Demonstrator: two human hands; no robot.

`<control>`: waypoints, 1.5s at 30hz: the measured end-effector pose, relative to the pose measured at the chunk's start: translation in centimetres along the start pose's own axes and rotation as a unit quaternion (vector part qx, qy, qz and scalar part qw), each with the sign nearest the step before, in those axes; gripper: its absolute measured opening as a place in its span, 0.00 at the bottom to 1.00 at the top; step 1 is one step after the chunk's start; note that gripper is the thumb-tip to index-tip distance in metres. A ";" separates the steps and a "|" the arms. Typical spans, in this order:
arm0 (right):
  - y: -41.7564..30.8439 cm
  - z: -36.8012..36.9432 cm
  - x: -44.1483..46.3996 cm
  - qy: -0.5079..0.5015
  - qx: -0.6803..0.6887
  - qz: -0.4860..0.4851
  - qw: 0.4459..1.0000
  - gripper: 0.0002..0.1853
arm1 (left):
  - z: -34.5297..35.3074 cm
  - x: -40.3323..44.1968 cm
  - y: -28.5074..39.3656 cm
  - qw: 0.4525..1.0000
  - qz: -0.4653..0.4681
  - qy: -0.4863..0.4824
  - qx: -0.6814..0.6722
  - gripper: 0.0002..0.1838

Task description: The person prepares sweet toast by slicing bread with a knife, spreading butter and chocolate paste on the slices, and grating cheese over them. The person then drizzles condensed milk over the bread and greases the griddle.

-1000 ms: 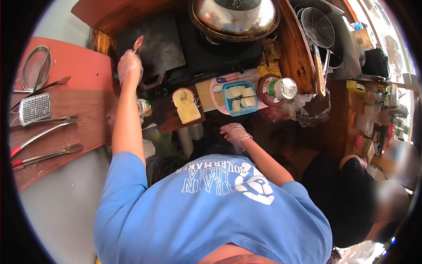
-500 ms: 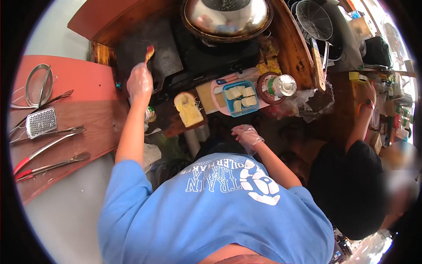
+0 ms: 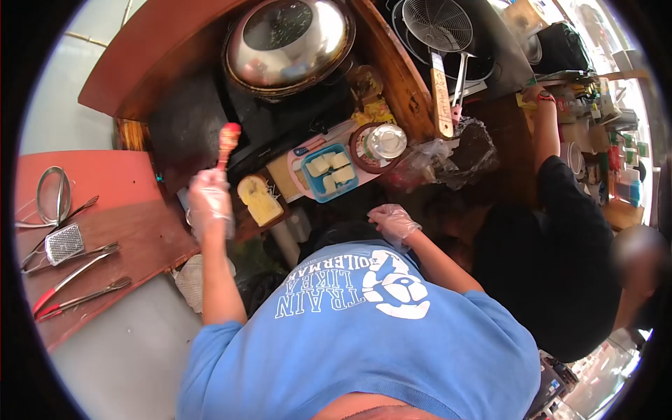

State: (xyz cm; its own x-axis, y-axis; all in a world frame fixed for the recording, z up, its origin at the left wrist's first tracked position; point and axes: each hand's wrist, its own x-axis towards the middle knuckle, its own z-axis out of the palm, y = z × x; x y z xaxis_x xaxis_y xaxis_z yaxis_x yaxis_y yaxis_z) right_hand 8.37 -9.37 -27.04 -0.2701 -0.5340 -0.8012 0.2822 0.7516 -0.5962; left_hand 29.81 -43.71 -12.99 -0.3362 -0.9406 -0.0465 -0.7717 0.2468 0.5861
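Note:
My left hand (image 3: 209,199), in a clear plastic glove, is closed around a utensil with a red end (image 3: 228,140) that points up over the stove. A slice of bread (image 3: 261,201) with a yellowish top lies to its right on a wooden board. My right hand (image 3: 395,222), also gloved, is held near my body with its fingers curled together and nothing visible in them. The blue container (image 3: 330,173) with several pale blocks is the nearest thing to it.
A lidded wok (image 3: 288,43) and a dark griddle (image 3: 187,122) are at the back. A glass jar (image 3: 387,142) stands beside the container. Tongs, a strainer (image 3: 53,196) and a grater (image 3: 64,243) lie at left. A co-worker in black (image 3: 549,259) reaches toward shelves at right.
The view has shifted, moving the scene left. My left hand has drawn back from the griddle with the utensil. The co-worker's arm has come up toward the shelves. My right hand stays near my body.

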 end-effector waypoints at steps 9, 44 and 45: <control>3.5 -10.2 -2.9 0.064 0.060 0.051 0.995 0.17 | 21.9 2.2 18.8 0.944 0.256 -0.172 0.120 0.11; 6.3 -17.6 -1.5 0.092 0.152 0.068 0.982 0.19 | 32.9 7.1 15.9 0.938 -0.085 -0.182 -0.281 0.12; 6.1 -17.2 -1.4 0.092 0.142 0.070 0.983 0.19 | 31.9 6.6 15.9 0.939 -0.085 -0.178 -0.282 0.12</control>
State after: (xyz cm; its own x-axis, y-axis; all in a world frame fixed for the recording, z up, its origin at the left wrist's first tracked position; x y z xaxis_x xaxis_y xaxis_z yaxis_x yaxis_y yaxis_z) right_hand -5.35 2.64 -28.70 -0.3646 -0.3355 -0.8686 0.5661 0.6608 -0.4928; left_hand -1.91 -38.55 -29.74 -0.4708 -0.7932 -0.3862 -0.4554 -0.1564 0.8764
